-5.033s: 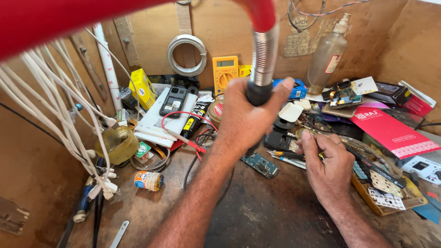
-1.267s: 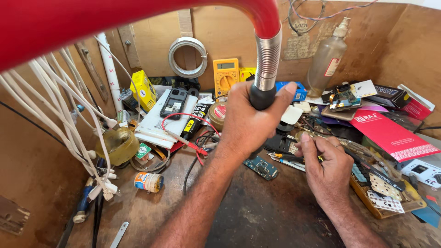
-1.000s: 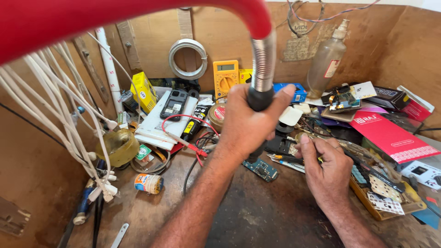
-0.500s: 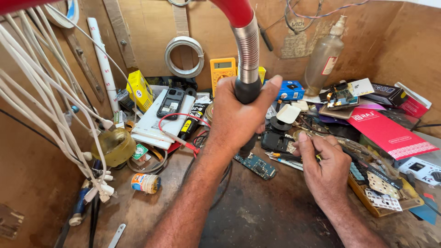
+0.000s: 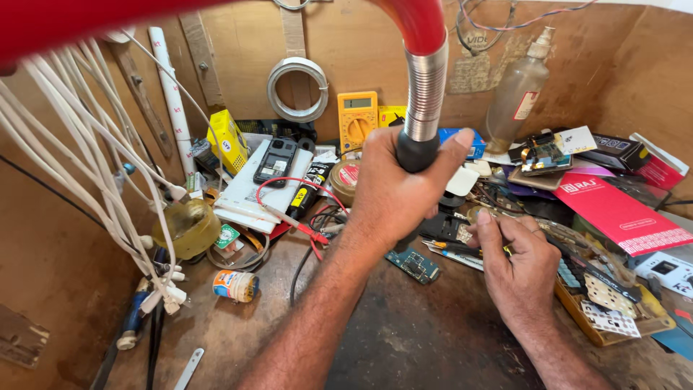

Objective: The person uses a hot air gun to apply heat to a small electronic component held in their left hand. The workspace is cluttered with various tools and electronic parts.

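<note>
Gripping: left hand (image 5: 393,195) wraps lamp neck (image 5: 422,94), shifted rightward since a moment ago.
Right hand (image 5: 516,267): pinching small tool, unchanged, mid-bench.
Circuit board (image 5: 413,264): bench centre, between hands.

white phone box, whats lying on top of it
A dark handset lies face up on the white phone box, and a red wire loops over its right part. Anything under the handset is covered.

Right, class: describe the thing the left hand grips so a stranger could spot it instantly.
Start at the wooden back wall. In front of it a red lamp arm curves down into a ribbed silver flexible neck. The left hand grips its black end, the only shiny coiled tube there.
</note>
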